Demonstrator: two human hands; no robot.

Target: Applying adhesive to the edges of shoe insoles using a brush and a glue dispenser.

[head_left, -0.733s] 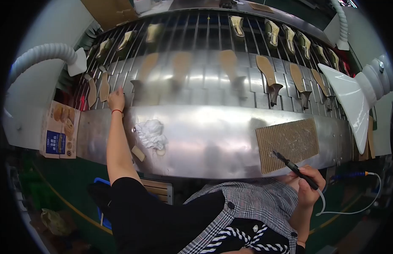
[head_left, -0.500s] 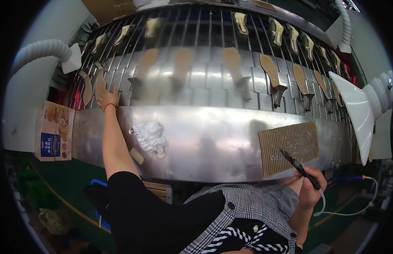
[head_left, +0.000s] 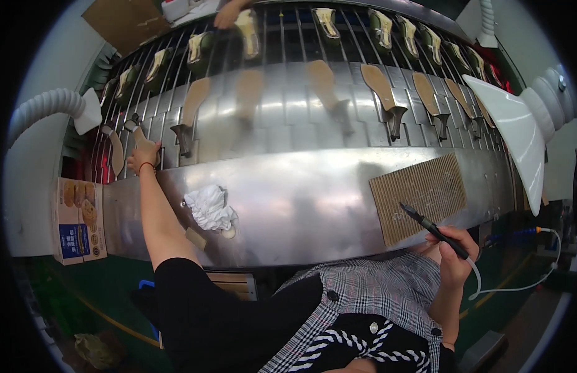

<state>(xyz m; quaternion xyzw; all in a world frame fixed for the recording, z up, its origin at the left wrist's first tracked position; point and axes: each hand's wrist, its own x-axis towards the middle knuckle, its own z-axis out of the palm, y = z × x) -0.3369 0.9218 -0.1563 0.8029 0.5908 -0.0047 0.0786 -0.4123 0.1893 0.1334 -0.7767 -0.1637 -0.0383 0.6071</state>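
Left hand [head_left: 144, 156] far left, fingers seemingly clamped on a tan sole [head_left: 138, 135]; right hand [head_left: 453, 252] gripping black pen-like tool [head_left: 432, 229] at worktop [head_left: 301, 199] near edge. Blue-and-tan box [head_left: 79, 219] left.

Left hand [head_left: 144, 156] slid further left along the conveyor, now gripping a shoe sole [head_left: 136, 133]; soles on the belt shifted left.

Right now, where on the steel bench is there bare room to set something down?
The widest bare stretch of the steel bench lies between the white rag and the corrugated cardboard pad. Behind it, the slatted conveyor is crowded with tan soles on heels. The left hand occupies the conveyor's left end.
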